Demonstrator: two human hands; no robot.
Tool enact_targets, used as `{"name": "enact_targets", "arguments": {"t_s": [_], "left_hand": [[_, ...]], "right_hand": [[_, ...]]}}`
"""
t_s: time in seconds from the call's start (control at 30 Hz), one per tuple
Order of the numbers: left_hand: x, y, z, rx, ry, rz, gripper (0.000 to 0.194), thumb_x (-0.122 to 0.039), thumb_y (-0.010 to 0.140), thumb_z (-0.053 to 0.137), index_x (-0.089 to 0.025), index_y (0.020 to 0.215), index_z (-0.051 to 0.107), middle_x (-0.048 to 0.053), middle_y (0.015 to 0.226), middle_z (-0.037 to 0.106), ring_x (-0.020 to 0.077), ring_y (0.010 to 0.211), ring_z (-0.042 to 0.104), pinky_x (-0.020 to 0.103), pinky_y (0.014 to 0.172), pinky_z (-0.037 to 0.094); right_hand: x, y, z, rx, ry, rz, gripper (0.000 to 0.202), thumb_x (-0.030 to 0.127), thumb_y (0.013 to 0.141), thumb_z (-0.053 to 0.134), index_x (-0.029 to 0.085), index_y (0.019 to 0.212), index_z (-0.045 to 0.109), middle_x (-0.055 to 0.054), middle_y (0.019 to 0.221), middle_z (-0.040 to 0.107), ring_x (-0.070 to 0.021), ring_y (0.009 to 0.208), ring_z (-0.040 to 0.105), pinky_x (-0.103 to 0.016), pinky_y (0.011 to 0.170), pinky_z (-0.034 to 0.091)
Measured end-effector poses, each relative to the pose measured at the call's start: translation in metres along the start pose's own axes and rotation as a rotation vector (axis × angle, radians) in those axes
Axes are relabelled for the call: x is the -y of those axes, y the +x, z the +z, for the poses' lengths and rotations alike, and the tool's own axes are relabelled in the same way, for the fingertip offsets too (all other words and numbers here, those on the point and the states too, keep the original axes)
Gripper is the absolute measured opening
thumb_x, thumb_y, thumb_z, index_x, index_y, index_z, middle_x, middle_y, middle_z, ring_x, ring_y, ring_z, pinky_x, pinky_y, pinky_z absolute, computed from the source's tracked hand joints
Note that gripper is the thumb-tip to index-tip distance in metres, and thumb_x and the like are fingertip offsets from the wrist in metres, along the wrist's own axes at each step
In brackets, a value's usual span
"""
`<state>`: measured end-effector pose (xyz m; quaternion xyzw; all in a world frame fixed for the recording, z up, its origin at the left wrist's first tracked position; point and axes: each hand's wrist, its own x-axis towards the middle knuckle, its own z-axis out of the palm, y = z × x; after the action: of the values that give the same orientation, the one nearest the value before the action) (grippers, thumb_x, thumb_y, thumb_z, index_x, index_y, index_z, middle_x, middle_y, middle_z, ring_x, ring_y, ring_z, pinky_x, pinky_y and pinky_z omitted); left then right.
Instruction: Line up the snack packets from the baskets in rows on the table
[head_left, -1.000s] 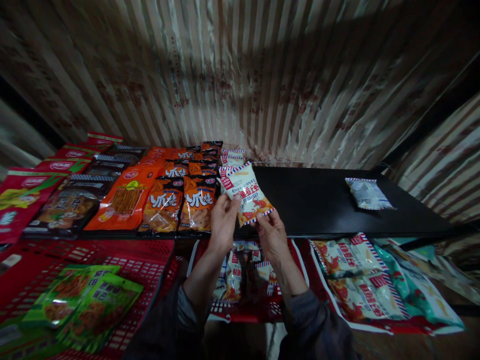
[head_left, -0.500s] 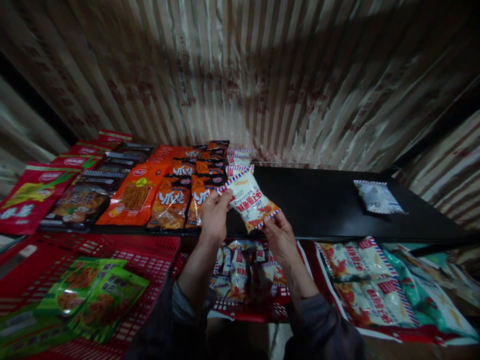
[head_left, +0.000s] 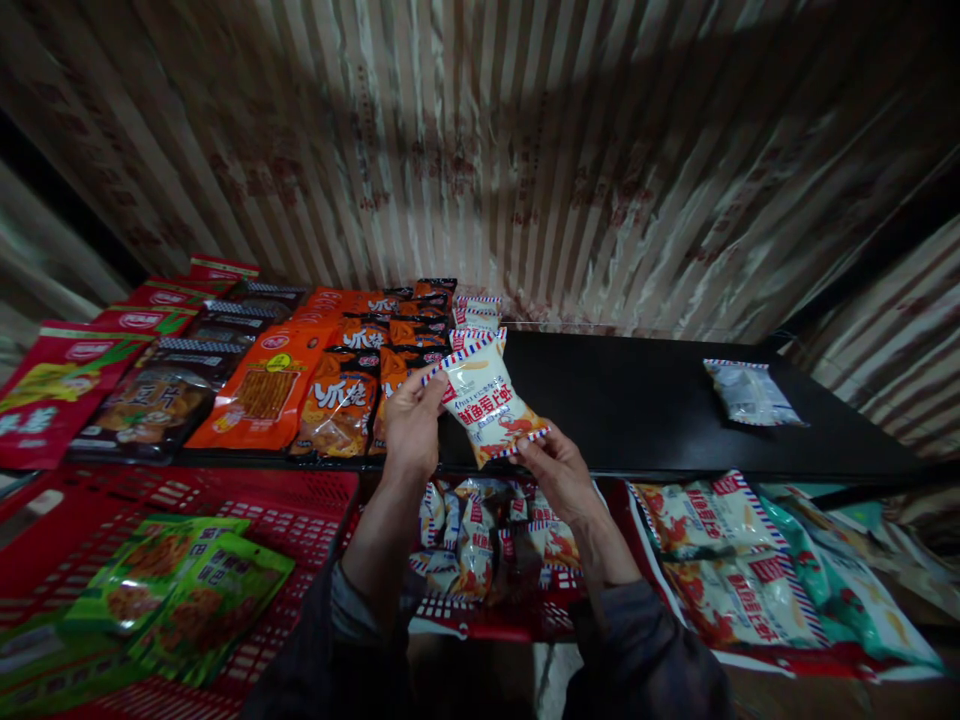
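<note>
Between my two hands is a white and orange snack bag with striped ends, tilted, its printed front toward me. My left hand pinches its upper left corner. With thumb and fingers, my right hand grips the lower right end. The bag is held over the front part of a black shelf. Behind it, more bags of the same kind stand in a row, partly hidden. Left of them are rows of orange and black snack bags, close to my left hand.
Farther left on the shelf are orange packets, dark packets and red packets. One bag lies at the right. Below are a red basket with green packets, and baskets of white snack bags. Corrugated sheeting rises behind.
Both hands and the held snack bag have shifted slightly left and a little downward. The grip on the bag is unchanged. The view has moved slightly.
</note>
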<state>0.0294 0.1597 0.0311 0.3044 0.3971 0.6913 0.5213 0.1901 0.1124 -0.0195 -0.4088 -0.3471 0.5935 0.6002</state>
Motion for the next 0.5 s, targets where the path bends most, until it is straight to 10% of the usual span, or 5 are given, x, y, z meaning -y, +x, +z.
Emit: {"name": "enact_targets", "arguments": {"t_s": [0.5], "left_hand": [[-0.008, 0.007, -0.013, 0.182, 0.179, -0.093, 0.040, -0.043, 0.049, 0.087, -0.016, 0.074, 0.070, 0.000, 0.067, 0.068, 0.0117, 0.060, 0.060, 0.024, 0.060, 0.048]], "right_hand": [[0.007, 0.006, -0.025, -0.014, -0.224, -0.127, 0.020, 0.029, 0.064, 0.078, 0.023, 0.081, 0.070, 0.004, 0.076, 0.069, -0.0148, 0.069, 0.058, -0.026, 0.065, 0.047]]}}
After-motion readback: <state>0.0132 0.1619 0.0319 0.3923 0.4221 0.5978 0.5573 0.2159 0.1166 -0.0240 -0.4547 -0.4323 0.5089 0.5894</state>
